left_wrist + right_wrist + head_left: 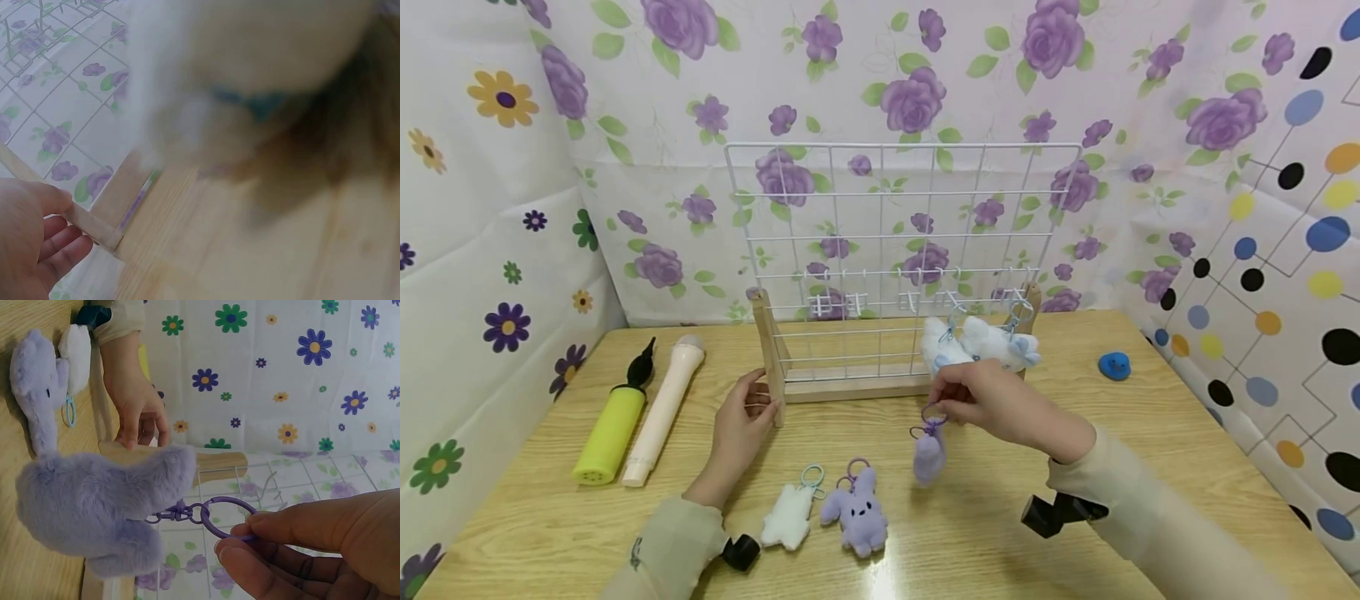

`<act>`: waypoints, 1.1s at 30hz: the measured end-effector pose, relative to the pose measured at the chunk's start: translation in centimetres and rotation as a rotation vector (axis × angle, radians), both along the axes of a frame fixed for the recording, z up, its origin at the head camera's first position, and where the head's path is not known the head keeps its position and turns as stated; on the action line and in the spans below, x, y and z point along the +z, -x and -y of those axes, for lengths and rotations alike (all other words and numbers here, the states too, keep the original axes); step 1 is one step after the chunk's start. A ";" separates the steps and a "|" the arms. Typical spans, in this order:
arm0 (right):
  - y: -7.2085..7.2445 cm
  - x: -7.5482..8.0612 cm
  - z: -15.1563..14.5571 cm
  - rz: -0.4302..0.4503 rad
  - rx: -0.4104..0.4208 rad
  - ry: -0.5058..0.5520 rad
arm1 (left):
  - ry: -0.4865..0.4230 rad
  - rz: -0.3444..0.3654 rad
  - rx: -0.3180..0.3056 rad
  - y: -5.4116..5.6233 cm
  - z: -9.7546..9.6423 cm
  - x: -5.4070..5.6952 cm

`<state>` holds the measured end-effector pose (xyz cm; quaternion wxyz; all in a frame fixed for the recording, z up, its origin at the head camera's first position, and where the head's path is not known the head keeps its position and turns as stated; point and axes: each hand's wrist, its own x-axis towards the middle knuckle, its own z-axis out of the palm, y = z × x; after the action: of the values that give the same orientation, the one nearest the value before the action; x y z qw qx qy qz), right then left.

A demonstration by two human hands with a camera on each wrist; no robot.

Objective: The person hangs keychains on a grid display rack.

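Observation:
My right hand pinches the purple ring of a fluffy purple plush keychain, which dangles from it in front of the wire grid rack. Thumb and fingers of my left hand hold the rack's left wooden leg near its base. On the table between my arms lie a purple bunny plush keychain, face up, and a white plush keychain with a light-blue ring. White-and-blue plush keychains hang from hooks on the rack's right side, partly hidden behind my right hand.
Several bare hooks run along the rack's lower middle. Left on the table lie a yellow-green hand pump with a black nozzle and a pale pink microphone-shaped stick. A small blue duck sits at the right.

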<state>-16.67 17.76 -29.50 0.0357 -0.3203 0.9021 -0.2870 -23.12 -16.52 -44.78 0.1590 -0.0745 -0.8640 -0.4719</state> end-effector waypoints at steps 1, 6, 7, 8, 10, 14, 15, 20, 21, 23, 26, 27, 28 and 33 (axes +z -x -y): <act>0.1 0.2 0.0 -0.004 0.002 -0.005 | 0.000 -0.001 0.000 0.0 0.0 0.0; 0.7 1.4 0.2 -0.018 -0.002 -0.017 | 0.000 -0.003 -0.003 0.1 0.1 0.0; 0.9 1.6 0.2 -0.018 -0.002 -0.015 | -0.002 -0.003 -0.003 0.1 0.1 0.0; 1.0 1.8 0.2 -0.014 -0.004 -0.014 | -0.002 -0.002 -0.004 0.1 0.1 0.0; 1.3 2.2 0.3 -0.016 -0.010 -0.022 | -0.005 0.002 -0.006 0.1 0.1 0.0; 2.0 3.1 0.5 -0.021 -0.022 -0.044 | -0.012 0.006 -0.009 0.1 0.1 0.0; 2.1 3.4 0.5 -0.025 -0.027 -0.056 | -0.014 0.002 -0.012 0.1 0.1 0.0; 2.7 4.5 0.6 -0.036 -0.044 -0.079 | -0.017 -0.005 -0.018 0.1 0.1 0.1; 2.8 4.6 0.7 -0.042 -0.046 -0.077 | -0.016 -0.005 -0.019 0.1 0.1 0.1; 3.1 4.9 0.7 -0.058 -0.048 -0.072 | -0.015 -0.004 -0.017 0.2 0.1 0.0; 3.4 5.2 0.7 -0.070 -0.062 -0.059 | -0.016 -0.003 -0.016 0.2 0.1 -0.1; 3.6 5.3 0.7 -0.071 -0.066 -0.052 | -0.016 -0.002 -0.015 0.2 0.1 -0.1; 3.7 5.4 0.7 -0.073 -0.071 -0.047 | -0.016 -0.001 -0.014 0.2 0.2 -0.1; 4.5 5.6 0.8 -0.097 -0.082 0.000 | -0.017 -0.011 -0.011 0.2 0.2 -0.2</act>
<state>-21.14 17.00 -23.91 -0.0201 -0.2965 0.9152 -0.2723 -23.33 -16.70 -45.00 0.1616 -0.0806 -0.8587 -0.4796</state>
